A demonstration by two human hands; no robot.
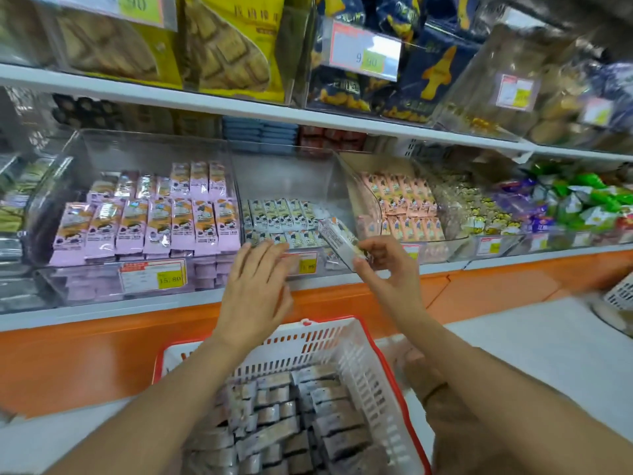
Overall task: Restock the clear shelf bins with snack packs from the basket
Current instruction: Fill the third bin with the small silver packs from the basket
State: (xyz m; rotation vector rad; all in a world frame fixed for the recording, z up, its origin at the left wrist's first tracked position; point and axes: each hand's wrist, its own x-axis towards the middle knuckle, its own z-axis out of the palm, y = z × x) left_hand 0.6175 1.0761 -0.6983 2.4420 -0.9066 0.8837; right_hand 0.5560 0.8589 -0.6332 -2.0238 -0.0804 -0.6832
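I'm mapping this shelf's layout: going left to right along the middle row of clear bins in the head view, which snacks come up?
Purple packs → white packs → peach packs → yellow-and-white sweets → green wrapped sweets.

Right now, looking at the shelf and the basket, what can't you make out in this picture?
Price label on the middle bin: head view, the left hand covers its left part.
Snack pack in the right hand: print too blurred to read, and the hand covers its lower end.
Basket: near end cut off by the bottom edge, so the pack count is unknown.
Top-right bin: motion blur hides its contents.
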